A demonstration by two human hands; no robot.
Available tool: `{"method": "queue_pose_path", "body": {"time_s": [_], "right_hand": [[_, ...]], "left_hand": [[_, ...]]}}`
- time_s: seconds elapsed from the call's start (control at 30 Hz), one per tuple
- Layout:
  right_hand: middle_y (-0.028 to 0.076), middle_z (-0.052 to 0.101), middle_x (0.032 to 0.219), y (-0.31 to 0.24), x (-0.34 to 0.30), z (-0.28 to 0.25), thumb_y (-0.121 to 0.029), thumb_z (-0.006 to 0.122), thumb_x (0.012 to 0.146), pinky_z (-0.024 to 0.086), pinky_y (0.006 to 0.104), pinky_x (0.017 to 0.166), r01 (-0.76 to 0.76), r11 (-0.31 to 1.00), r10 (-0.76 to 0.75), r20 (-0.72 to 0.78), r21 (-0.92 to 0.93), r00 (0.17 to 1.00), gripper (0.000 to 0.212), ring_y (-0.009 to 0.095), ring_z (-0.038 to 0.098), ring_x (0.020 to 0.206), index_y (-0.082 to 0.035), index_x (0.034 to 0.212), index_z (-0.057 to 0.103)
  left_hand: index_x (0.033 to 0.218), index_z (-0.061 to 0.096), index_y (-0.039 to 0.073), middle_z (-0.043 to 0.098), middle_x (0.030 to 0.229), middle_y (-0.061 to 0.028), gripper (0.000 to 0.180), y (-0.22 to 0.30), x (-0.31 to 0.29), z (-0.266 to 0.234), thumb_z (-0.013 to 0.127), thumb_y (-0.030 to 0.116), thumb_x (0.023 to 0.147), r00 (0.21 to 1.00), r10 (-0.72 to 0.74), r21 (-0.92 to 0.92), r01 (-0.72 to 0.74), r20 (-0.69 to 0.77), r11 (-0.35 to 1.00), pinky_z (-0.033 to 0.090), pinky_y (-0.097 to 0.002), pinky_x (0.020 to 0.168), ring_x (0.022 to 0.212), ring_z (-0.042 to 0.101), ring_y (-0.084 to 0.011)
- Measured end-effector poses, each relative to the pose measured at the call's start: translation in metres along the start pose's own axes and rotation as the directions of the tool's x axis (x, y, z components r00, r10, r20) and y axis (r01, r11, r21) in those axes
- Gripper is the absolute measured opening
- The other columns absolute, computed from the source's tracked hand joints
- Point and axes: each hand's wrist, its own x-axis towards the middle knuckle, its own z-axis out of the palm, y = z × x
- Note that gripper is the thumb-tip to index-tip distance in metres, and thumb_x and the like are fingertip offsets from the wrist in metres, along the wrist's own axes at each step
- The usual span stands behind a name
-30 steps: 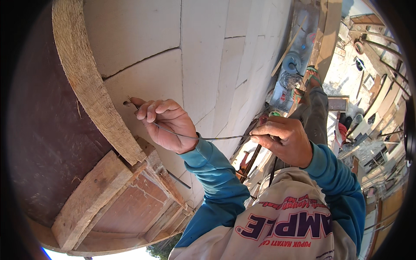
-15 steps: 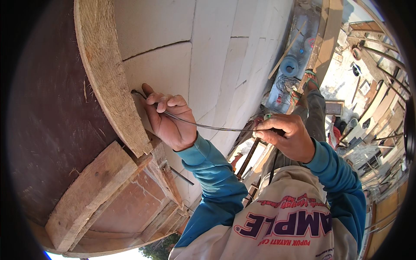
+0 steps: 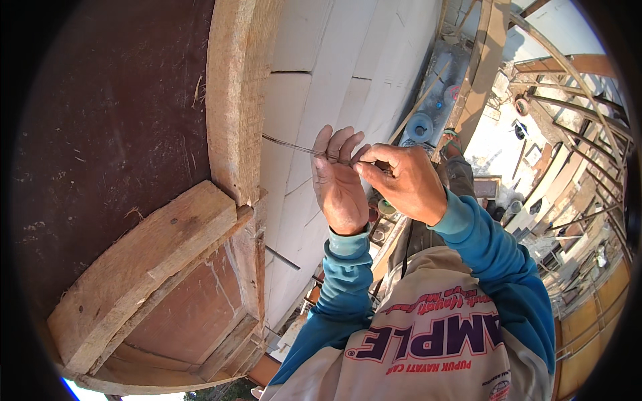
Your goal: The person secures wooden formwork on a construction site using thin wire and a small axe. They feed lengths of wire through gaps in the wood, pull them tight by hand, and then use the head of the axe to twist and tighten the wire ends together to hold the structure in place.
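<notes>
A thin dark wire point(image 3: 291, 145) comes out from the edge of an upright timber point(image 3: 235, 100) and runs right to both hands. My left hand point(image 3: 342, 190) is palm up, fingers curled, with the wire between its thumb and fingers. Close against its fingertips, my right hand point(image 3: 408, 180) pinches the wire between thumb and forefinger. Where the wire ends inside the right hand is hidden. A shorter timber point(image 3: 144, 267) meets the upright one, and both lie against a dark brown board point(image 3: 120, 120).
A pale block wall point(image 3: 361, 47) extends beyond the timber. Below stand a blue round container point(image 3: 420, 127) and a long plank point(image 3: 478, 73); a sandalled foot point(image 3: 451, 144) rests beside the plank. Poles point(image 3: 575, 113) and scattered boards point(image 3: 545, 180) lie farther right.
My left hand has moved away from the timber, along the wire to the right hand. The hands are now close together, and the view has shifted, bringing the timber rightward.
</notes>
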Motion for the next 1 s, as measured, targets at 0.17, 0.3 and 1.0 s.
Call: {"method": "queue_pose_path", "body": {"time_s": [0.17, 0.3, 1.0], "right_hand": [[0.016, 0.063, 0.071, -0.022, 0.034, 0.022, -0.012, 0.064, 0.083, 0.046, 0.0338, 0.05, 0.384, 0.864, -0.404, 0.005, -0.326, 0.915, 0.012, 0.028, 0.058, 0.052, -0.002, 0.089, 0.067], [0.014, 0.063, 0.068, -0.057, 0.067, 0.047, -0.016, 0.063, 0.084, 0.048, 0.0326, 0.054, 0.122, 0.971, -0.12, 0.024, -0.207, 0.993, 0.015, 0.024, 0.06, 0.053, -0.002, 0.09, 0.067], [0.013, 0.061, 0.112, 0.053, -0.062, -0.068, -0.046, 0.044, 0.097, 0.045, 0.0319, 0.091, -0.082, 0.956, 0.21, 0.46, -0.282, 0.863, 0.055, 0.022, 0.057, 0.106, 0.0, 0.126, 0.05]], "left_hand": [[0.139, 0.03, 0.002, 0.047, 0.131, -0.0182, 0.067, -0.018, -0.036, 0.026, 0.028, 0.055, 0.098, 0.982, -0.186, -0.329, 0.163, -0.039, 0.93, 0.039, -0.0422, 0.101, 0.12, 0.047, -0.0291], [0.138, 0.034, 0.005, 0.051, 0.128, -0.0144, 0.06, -0.066, -0.082, 0.009, 0.042, 0.047, 0.097, 0.978, -0.207, -0.382, 0.203, 0.03, 0.902, 0.04, -0.0403, 0.1, 0.117, 0.052, -0.0254], [0.089, 0.048, 0.012, 0.039, 0.07, 0.0043, 0.031, 0.031, -0.001, 0.037, 0.047, 0.042, 0.097, 0.975, -0.045, -0.438, -0.055, -0.216, 0.897, 0.027, -0.02, 0.048, 0.058, 0.036, -0.0063]]}}
